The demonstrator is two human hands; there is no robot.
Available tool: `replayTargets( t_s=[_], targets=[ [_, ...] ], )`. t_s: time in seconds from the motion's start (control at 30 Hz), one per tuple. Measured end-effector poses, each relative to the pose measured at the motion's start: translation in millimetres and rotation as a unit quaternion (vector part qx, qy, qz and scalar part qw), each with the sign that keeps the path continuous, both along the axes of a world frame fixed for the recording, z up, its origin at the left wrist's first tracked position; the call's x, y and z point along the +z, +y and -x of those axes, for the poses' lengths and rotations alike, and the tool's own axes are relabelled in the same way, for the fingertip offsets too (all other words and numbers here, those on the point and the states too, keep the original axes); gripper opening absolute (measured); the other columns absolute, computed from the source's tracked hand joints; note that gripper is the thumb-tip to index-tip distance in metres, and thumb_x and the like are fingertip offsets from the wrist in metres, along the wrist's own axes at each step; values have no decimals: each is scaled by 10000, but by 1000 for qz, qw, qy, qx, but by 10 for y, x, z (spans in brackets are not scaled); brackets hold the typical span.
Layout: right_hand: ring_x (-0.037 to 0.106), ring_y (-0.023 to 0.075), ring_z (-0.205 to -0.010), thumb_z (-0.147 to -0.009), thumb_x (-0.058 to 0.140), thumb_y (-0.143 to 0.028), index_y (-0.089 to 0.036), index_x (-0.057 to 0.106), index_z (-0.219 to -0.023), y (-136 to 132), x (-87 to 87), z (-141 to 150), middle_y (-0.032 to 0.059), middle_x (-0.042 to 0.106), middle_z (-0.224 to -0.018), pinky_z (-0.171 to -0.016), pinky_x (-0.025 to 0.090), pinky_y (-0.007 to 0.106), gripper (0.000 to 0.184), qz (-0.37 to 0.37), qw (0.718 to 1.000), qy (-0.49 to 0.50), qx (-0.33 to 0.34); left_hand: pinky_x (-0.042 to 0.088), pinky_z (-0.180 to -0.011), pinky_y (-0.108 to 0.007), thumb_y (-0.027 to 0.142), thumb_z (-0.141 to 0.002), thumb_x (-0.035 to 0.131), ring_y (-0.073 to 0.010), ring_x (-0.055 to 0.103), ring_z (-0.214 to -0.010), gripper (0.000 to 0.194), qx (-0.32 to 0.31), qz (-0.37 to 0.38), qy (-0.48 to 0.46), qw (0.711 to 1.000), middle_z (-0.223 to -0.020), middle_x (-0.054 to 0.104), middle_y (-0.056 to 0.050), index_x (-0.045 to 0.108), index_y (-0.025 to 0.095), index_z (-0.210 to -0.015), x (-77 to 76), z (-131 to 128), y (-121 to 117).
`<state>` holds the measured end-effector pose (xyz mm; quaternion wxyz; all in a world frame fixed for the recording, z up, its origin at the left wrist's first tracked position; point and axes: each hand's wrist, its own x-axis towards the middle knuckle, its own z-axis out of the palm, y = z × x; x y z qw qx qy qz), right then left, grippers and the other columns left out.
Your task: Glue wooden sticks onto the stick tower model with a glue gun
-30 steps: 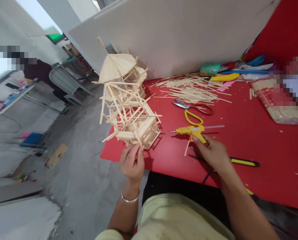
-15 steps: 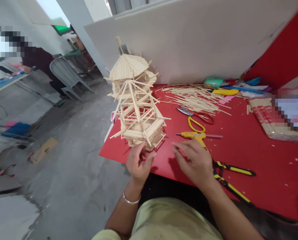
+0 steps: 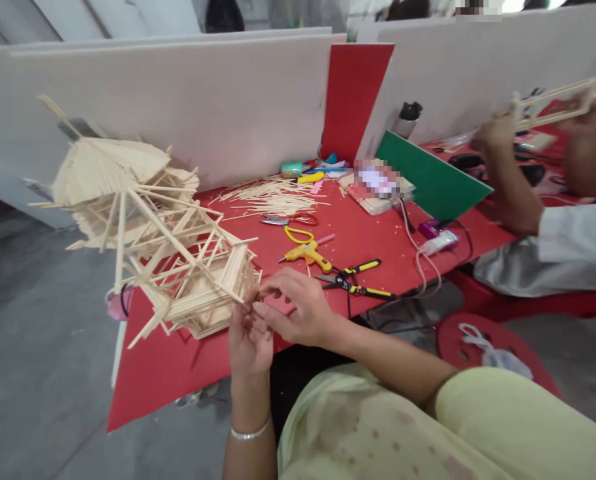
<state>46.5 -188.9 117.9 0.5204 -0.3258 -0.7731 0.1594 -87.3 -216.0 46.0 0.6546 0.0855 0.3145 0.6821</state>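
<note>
We have left hand (image 3: 251,343) and right hand (image 3: 301,310) half-curled by the stick pagoda (image 3: 168,230), grip unclear; glue gun (image 3: 305,253) lies near, presumably for easy reach.

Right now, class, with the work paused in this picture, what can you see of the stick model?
The model, seemingly pale wood, stands at the left end of the red table. Up top, a thin spire rises from a closely covered, sloping roof. Lower, bare beams slant outward above a railed base. Fingers of the left hand and right hand meet at one beam's end; whether both touch it is unclear.
</note>
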Motion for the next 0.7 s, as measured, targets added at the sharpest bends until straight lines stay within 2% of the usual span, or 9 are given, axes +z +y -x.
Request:
replayTargets(
  t_s=[0.17,0.3,0.53,0.7],
  targets=[
    [646,156,-811,-938,665,-374,-196,675,-1071,-131,7,40,53,710,-921,-721,535,277,222,3,999,-21,-36,583,-718,-249,485,-916,680,-136,704,-799,350,-60,-11,-59,996,-1134,758,-71,766,217,-1124,32,46,7],
    [660,173,-851,-932,673,-405,-196,688,-1138,-208,33,64,71,715,-971,-731,540,288,294,-4,996,-60,-64,587,-715,-265,505,-951,622,-130,685,-763,367,-102,-34,-126,986,-1109,754,-64,743,238,-1172,48,18,28],
    [685,189,-878,-930,686,-326,-225,699,-1121,-250,76,64,64,747,-991,-796,563,319,217,-26,992,-88,-85,568,-728,-256,510,-988,555,-163,707,-874,379,-112,-53,-196,973,-1029,758,-66,756,207,-1095,51,-91,111],
    [712,202,-897,-917,704,-314,-226,708,-1106,-219,76,103,61,768,-980,-820,568,334,209,-53,989,-111,-79,566,-778,-270,503,-1001,518,-164,710,-922,377,-93,-69,-228,967,-1044,758,-51,754,221,-1083,163,-83,106]
  ],
)
